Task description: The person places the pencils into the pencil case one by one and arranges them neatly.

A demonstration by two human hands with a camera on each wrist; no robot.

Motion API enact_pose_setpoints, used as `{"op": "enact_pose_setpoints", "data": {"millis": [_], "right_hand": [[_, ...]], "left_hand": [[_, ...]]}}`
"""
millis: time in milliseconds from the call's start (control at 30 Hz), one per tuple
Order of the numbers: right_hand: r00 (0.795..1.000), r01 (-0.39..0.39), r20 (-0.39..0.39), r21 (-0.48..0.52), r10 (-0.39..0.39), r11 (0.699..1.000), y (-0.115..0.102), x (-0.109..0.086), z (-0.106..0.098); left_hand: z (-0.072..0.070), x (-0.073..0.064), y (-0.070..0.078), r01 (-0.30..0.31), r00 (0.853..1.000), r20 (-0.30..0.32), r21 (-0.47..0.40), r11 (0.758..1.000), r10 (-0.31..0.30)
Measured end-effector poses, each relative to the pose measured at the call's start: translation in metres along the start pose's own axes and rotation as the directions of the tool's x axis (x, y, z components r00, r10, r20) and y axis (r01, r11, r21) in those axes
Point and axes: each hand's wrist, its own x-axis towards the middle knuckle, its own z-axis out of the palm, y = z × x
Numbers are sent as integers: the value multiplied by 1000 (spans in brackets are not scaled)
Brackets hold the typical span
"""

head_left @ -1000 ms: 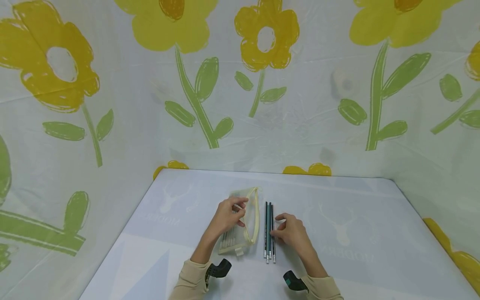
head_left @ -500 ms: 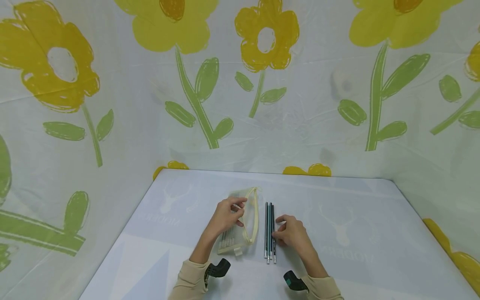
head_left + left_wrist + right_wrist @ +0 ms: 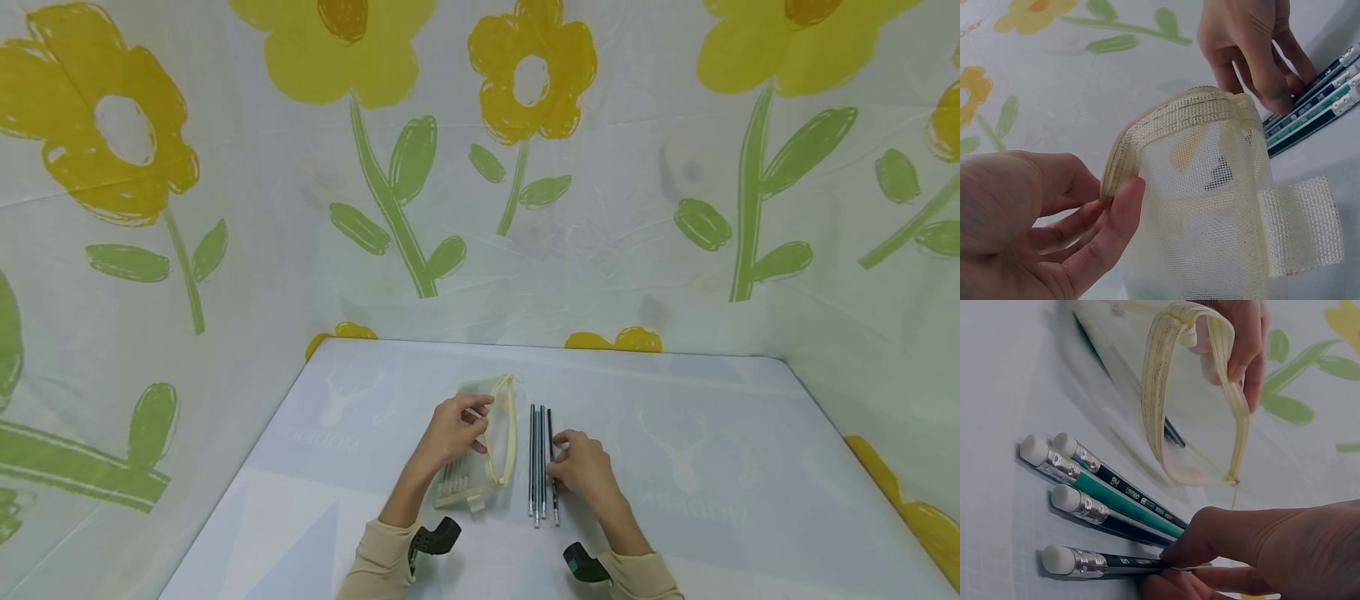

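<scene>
My left hand [image 3: 452, 431] pinches the zip edge of a pale yellow mesh pencil pouch [image 3: 1197, 187], whose mouth gapes toward the right. Inside the pouch, dark pencil tips [image 3: 1174, 432] show through the opening in the right wrist view. Beside it on the table lie several dark and green pencils [image 3: 537, 462], side by side with white erasers toward me. My right hand [image 3: 587, 469] pinches the rightmost dark pencil [image 3: 1129, 562] between thumb and fingers. That pencil lies slightly apart from the rest, and its far end is hidden by the hand in the right wrist view.
The white table [image 3: 735, 533] carries faint deer prints. A curtain [image 3: 615, 258] with yellow flowers rises behind it and along both sides. Black wrist cameras sit at both cuffs, low over the table.
My right hand has shifted slightly right with the rightmost pencil, opening a gap between it and the others. The left hand and the pouch stay nearly still.
</scene>
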Motion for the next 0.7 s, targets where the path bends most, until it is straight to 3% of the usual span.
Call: {"op": "enact_pose_setpoints", "data": {"millis": [567,700], "right_hand": [[1000,-10,13,-25,10,1000,-5,-3,2],[1000,-8,7,-30,9,1000,-4,-3,3]], "left_hand": [[2,0,-2,16,1000,7,2,1000,-16],[3,-2,4,17,1000,2,3,1000,-17]]}}
